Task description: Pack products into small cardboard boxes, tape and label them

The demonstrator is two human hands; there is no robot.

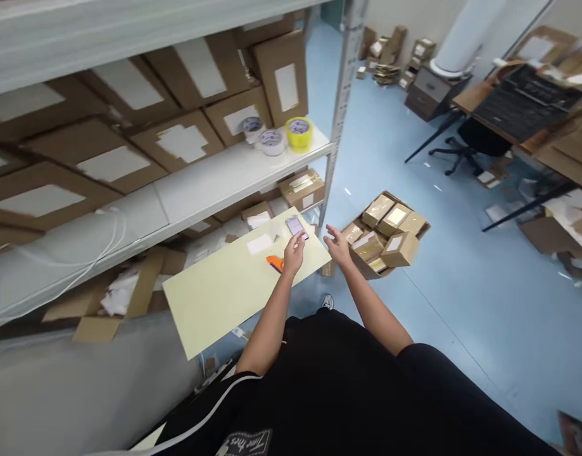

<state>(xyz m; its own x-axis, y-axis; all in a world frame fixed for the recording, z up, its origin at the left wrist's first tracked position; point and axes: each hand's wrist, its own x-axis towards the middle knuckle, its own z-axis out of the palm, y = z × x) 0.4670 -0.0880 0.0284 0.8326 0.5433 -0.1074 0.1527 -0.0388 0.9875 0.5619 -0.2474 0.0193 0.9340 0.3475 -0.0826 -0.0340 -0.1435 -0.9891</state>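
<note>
My left hand (294, 252) is over the right part of a pale yellow board (224, 297), its fingers bent but apart and nothing visible in them. Just beyond its fingertips lies a phone-like thing with a lit, pale purple face (296, 227). An orange tool with a dark blue edge (275, 262), perhaps a box cutter, lies beside that hand. White paper pieces (260, 244) rest on the board further left. Off the board's right end hovers my right hand (337, 246), fingers spread and holding nothing, near a large open carton (366, 269).
The carton holds several small taped boxes (399, 248). A metal shelf (224, 183) on the left bears brown boxes, two whitish tape rolls (272, 140) and yellow tape (299, 133). Its upright post (341, 95) stands ahead. Desks (475, 101) and a chair (471, 149) are at the right.
</note>
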